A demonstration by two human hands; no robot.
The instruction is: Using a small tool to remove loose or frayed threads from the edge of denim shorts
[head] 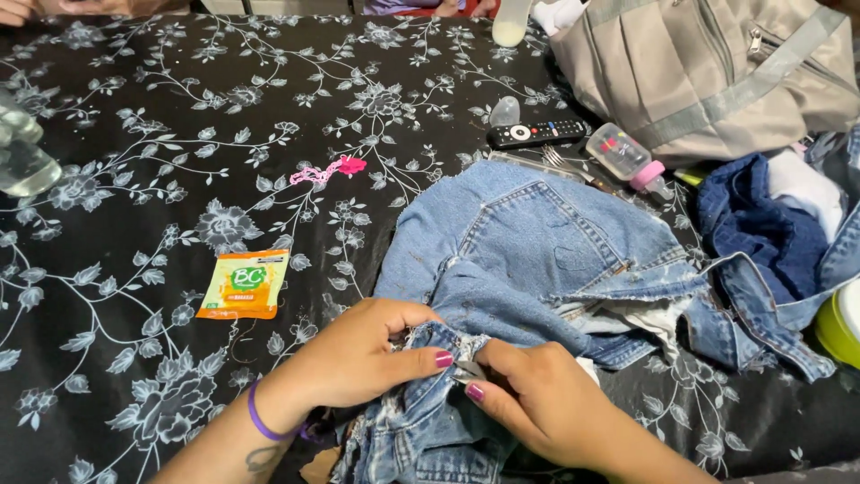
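Note:
A pair of light blue jeans (537, 242) lies crumpled on the black floral tablecloth (134, 161), back pocket up. My left hand (358, 354) pinches a frayed fold of the denim near the front edge; a purple band circles its wrist. My right hand (537, 399) presses against the same fold from the right, fingertips pinched on a small pale object that is mostly hidden, possibly a blade or needle. The two hands touch at the thumbs.
An orange sachet (244, 285) lies left of the jeans, a pink thread scrap (331, 168) farther back. A remote (536, 133), fork (569, 166), small pink-capped bottle (627, 159), beige bag (717, 63), dark blue cloth (761, 233) and a green-rimmed container (840, 327) crowd the right. Another person's hand (13, 11) shows far left.

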